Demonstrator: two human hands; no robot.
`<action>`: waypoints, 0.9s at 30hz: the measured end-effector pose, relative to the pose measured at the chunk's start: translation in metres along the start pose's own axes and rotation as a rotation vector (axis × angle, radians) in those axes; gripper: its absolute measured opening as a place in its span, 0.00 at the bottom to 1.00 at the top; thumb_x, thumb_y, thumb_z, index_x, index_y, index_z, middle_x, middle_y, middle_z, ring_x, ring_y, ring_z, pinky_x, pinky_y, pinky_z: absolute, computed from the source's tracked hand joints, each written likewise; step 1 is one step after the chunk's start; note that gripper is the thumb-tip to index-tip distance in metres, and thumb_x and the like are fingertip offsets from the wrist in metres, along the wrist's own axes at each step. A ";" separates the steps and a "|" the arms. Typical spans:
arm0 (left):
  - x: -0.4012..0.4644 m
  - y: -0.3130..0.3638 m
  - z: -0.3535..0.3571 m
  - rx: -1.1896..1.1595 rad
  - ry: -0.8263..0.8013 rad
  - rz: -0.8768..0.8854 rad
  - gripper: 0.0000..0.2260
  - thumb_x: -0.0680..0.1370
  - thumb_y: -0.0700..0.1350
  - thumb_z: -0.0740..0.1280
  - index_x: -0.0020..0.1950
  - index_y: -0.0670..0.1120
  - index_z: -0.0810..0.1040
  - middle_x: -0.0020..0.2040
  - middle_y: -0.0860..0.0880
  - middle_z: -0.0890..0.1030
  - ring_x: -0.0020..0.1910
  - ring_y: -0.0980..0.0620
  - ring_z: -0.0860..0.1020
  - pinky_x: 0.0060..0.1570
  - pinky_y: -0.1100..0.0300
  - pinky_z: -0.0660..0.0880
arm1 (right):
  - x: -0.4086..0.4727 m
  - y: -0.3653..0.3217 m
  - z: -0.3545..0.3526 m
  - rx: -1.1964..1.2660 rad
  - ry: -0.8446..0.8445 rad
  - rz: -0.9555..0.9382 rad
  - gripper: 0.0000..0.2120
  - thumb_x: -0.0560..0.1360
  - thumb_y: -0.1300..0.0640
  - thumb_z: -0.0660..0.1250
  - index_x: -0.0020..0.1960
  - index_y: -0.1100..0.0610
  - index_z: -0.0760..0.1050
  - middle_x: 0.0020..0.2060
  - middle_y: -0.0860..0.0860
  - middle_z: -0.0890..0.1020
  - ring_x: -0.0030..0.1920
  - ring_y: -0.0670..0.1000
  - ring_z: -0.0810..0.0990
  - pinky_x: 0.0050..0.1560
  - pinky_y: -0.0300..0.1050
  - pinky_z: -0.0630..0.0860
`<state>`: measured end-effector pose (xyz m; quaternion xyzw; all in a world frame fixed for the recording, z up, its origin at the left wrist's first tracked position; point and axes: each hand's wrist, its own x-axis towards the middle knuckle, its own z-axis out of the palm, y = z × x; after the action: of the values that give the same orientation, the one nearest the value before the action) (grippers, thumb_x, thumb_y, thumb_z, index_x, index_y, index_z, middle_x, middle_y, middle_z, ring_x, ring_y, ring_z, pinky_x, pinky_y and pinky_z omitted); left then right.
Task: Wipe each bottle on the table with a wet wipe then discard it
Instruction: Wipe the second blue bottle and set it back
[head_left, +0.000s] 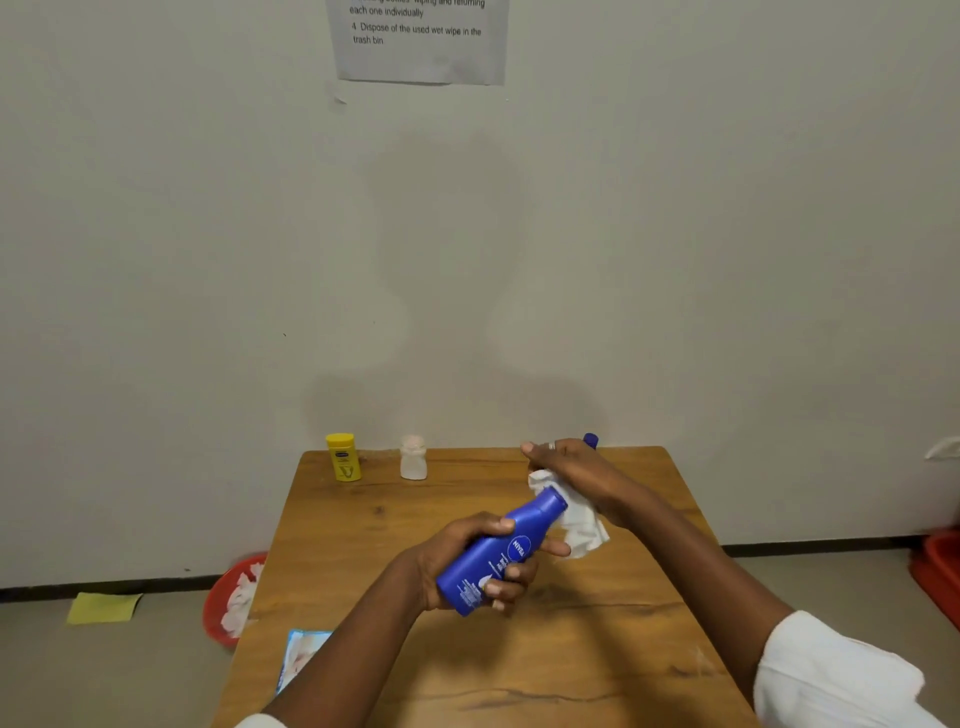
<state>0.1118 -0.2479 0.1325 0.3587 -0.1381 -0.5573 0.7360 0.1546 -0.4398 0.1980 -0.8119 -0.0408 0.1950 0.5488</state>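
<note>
White sleeves frame the lower edge as a person works over a brown wooden table (597, 649), the left hand (467, 564) wrapped around the lower body of a blue plastic lotion bottle (501, 551), fingers curled closed over its label side and thumb across the top. Held clear of the tabletop, the bottle tilts with its cap end pointing up and to the right. The right hand (576, 475) is closed on a crumpled white wet wipe (576, 519), which meets the bottle at its cap and shoulder and hangs loose below the palm.

Wiping this bottle looks to be the step in hand. Done well, it likely calls for a steady left-hand grip while the wipe wraps the neck and travels down the body, with the bottle turned so the side under the fingers is cleaned too.

At the far edge of the table stand a yellow plastic bottle (344, 457) and a small white bottle (413, 457), well apart from the hands. A dark blue cap (591, 440) shows just behind the right hand; the rest of that item is hidden. On the floor left of the table sits a red bin (221, 597) holding white wipes, where this wipe presumably belongs afterwards. A blue-and-white wipes packet (301, 654) lies at the table's near left edge.
</note>
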 end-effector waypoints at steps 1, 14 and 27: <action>-0.001 -0.001 -0.001 -0.003 -0.010 -0.043 0.26 0.76 0.56 0.61 0.69 0.42 0.68 0.37 0.49 0.73 0.29 0.56 0.72 0.35 0.62 0.71 | 0.000 0.002 -0.002 -0.046 -0.012 -0.028 0.19 0.76 0.43 0.66 0.39 0.59 0.77 0.32 0.53 0.80 0.31 0.47 0.77 0.36 0.39 0.73; 0.003 0.005 -0.005 -0.096 0.759 0.483 0.17 0.80 0.39 0.63 0.68 0.36 0.70 0.58 0.37 0.81 0.56 0.43 0.82 0.48 0.50 0.82 | -0.001 0.042 0.007 0.164 0.336 -0.020 0.16 0.76 0.64 0.65 0.63 0.58 0.76 0.56 0.54 0.82 0.53 0.50 0.82 0.51 0.42 0.79; 0.028 0.010 0.005 0.203 0.955 0.424 0.22 0.82 0.59 0.53 0.69 0.48 0.68 0.57 0.43 0.82 0.53 0.48 0.83 0.43 0.50 0.82 | -0.015 0.011 0.076 -0.578 0.409 -0.496 0.21 0.81 0.59 0.59 0.74 0.54 0.64 0.50 0.52 0.83 0.47 0.47 0.82 0.45 0.30 0.72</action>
<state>0.1253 -0.2742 0.1372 0.6061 0.0899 -0.1549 0.7750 0.1111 -0.3818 0.1673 -0.9198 -0.1778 -0.1272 0.3260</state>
